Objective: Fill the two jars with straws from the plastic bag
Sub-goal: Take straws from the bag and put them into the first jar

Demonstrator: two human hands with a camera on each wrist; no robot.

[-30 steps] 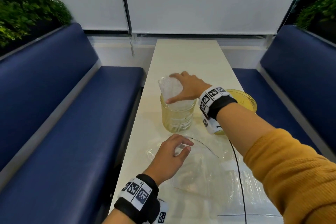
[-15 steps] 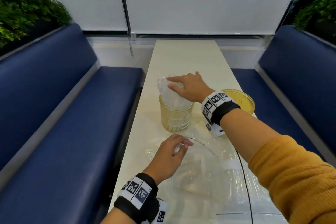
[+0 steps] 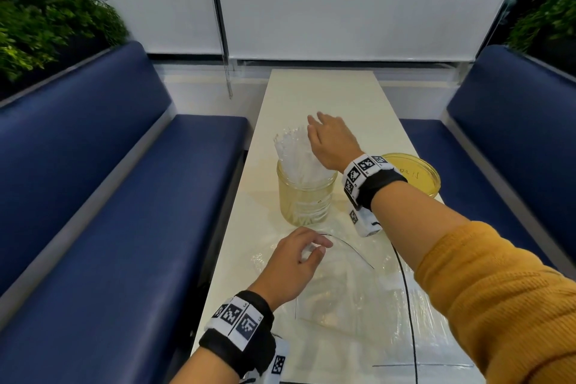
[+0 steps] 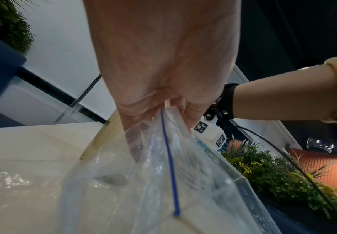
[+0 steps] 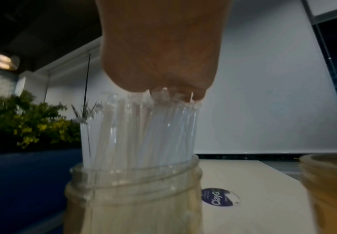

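Note:
A clear yellowish jar [image 3: 307, 199] stands mid-table, packed with clear straws [image 3: 294, 153] that lean left and stick out above its rim. My right hand [image 3: 330, 140] hovers over the straws with straight fingers, and its palm [image 5: 159, 63] touches the straw tips [image 5: 143, 126] above the jar [image 5: 133, 197]. A second jar [image 3: 416, 171] stands to the right, partly hidden behind my wrist, and I see no straws in it [image 5: 328, 190]. My left hand [image 3: 299, 256] pinches the rim of the plastic bag [image 3: 358, 296], which lies on the near table. The bag's [image 4: 169, 158] mouth is held up between thumb and fingers.
The narrow cream table [image 3: 324, 93] runs away from me between two blue benches [image 3: 109, 196]. A black cable [image 3: 408, 305] trails from my right wrist across the bag. A round blue sticker [image 5: 219, 197] lies on the table behind the jars. Plants [image 3: 37, 19] stand behind the benches.
My right hand has let go of the straw bundle, straightened its fingers and shifted up and away over the straw tips. The left hand keeps its pinch on the bag.

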